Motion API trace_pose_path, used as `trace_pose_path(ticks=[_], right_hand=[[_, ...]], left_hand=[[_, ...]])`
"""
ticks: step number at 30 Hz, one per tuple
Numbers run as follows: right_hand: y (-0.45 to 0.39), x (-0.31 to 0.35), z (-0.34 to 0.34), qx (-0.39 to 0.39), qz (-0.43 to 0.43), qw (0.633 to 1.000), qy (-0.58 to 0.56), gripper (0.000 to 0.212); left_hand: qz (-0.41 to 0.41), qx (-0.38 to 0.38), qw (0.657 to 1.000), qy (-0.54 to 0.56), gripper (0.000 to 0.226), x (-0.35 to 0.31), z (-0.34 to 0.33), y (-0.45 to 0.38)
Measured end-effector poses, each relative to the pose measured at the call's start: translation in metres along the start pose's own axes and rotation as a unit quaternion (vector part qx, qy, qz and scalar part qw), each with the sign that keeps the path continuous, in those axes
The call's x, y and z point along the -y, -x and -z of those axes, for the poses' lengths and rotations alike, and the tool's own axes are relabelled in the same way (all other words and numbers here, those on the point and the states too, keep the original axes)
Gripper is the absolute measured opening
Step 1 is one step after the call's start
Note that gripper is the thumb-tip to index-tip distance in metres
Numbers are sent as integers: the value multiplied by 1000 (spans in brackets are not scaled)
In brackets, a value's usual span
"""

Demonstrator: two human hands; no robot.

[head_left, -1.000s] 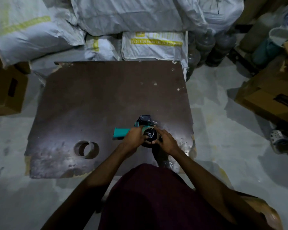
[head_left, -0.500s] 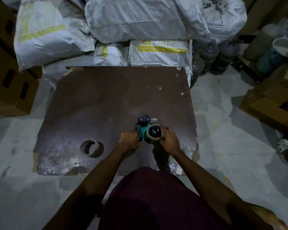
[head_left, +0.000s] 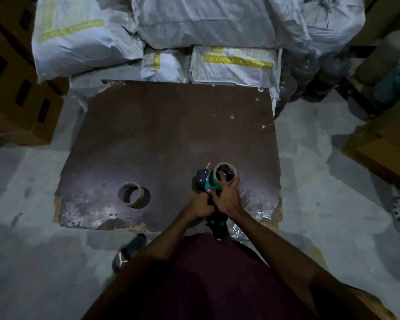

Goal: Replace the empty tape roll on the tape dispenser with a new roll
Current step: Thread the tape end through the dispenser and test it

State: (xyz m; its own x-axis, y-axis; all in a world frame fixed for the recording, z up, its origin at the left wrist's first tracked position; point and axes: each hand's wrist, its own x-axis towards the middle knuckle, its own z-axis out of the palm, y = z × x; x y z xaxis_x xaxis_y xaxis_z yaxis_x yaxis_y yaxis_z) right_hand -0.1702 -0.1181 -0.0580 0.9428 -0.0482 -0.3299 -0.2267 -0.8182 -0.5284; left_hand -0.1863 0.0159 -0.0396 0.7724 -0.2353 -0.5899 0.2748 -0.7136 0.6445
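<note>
A teal and black tape dispenser (head_left: 206, 181) is held up over the near right part of the dark brown board (head_left: 166, 135), handle pointing toward me. My left hand (head_left: 198, 207) is closed around its handle. My right hand (head_left: 228, 196) grips the dispenser's head, fingers against a tape roll (head_left: 225, 173) that sits on the dispenser's hub. A bare cardboard tape core (head_left: 134, 195) lies on its side on the board to the left, apart from both hands.
White woven sacks (head_left: 194, 26) are piled behind the board. Cardboard boxes stand at the left (head_left: 16, 98) and right (head_left: 383, 139). Dark plastic bottles (head_left: 307, 75) cluster at the back right. A sandal (head_left: 129, 250) lies on the concrete floor near my body.
The dispenser has turned from lying sideways with the handle to the left to pointing its handle toward me. Both hands shifted onto it, and the view moved closer.
</note>
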Motion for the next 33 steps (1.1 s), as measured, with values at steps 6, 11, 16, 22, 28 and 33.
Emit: trace_pose_path(ticks=[6, 11, 16, 22, 28, 33], right_hand=[[8, -3, -11, 59, 15, 998, 9, 99], [8, -3, -7, 86, 37, 995, -19, 102], [15, -7, 8, 34, 51, 997, -44, 91], [24, -5, 24, 15, 88, 994, -58, 88], [33, 2, 34, 14, 99, 992, -77, 88], [30, 2, 45, 3, 98, 993, -70, 88]], left_hand=[[59, -176, 981, 61, 16, 21, 23, -7], [12, -211, 977, 23, 23, -4, 34, 0], [-44, -212, 972, -92, 41, -27, 41, -4], [-46, -161, 957, -238, 40, -43, 52, -27], [-62, -179, 942, -278, 47, -49, 63, -45], [-74, -190, 950, -236, 31, -50, 58, -51]])
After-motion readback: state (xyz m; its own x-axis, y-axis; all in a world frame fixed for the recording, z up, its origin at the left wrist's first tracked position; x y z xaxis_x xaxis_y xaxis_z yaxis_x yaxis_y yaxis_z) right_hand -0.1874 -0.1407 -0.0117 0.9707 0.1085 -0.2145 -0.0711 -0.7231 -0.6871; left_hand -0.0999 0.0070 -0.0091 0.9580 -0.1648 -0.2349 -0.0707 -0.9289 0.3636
